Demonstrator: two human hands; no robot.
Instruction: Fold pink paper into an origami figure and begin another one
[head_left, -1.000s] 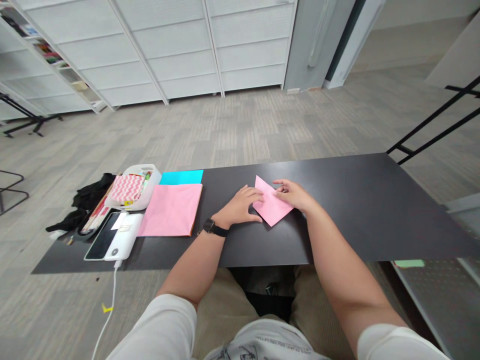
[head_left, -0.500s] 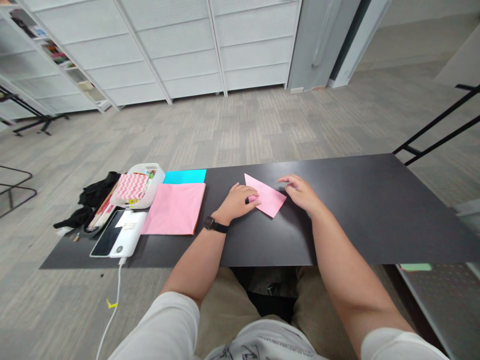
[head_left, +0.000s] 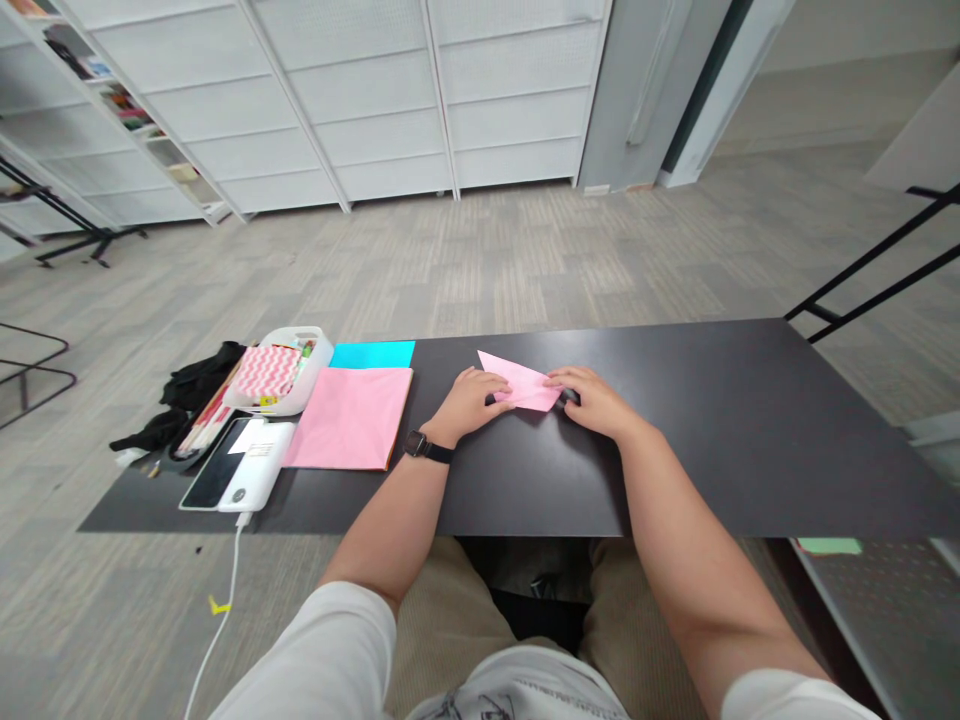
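A folded piece of pink paper (head_left: 531,387) is held between my two hands, just over the dark tabletop. My left hand (head_left: 474,397) has its thumb and fingers closed on the paper's left side, and a black watch is on that wrist. On the right side, my right hand (head_left: 592,398) pinches the paper's corner between thumb and fingers. Parts of the paper under the fingertips are hidden. To the left lies a stack of pink paper sheets (head_left: 352,418), with a blue sheet (head_left: 373,354) showing behind it.
A white basket (head_left: 321,352) with a pink zigzag-patterned item stands at the table's left end. In front of it lie a phone (head_left: 220,470) and a white power bank (head_left: 259,468) with a cable hanging off the edge. Black cloth (head_left: 196,382) lies at the far left.
My right hand has moved left and closed on the paper's right corner, from which it was apart before. The paper has tilted and now looks narrower. My left hand stays on its left side.
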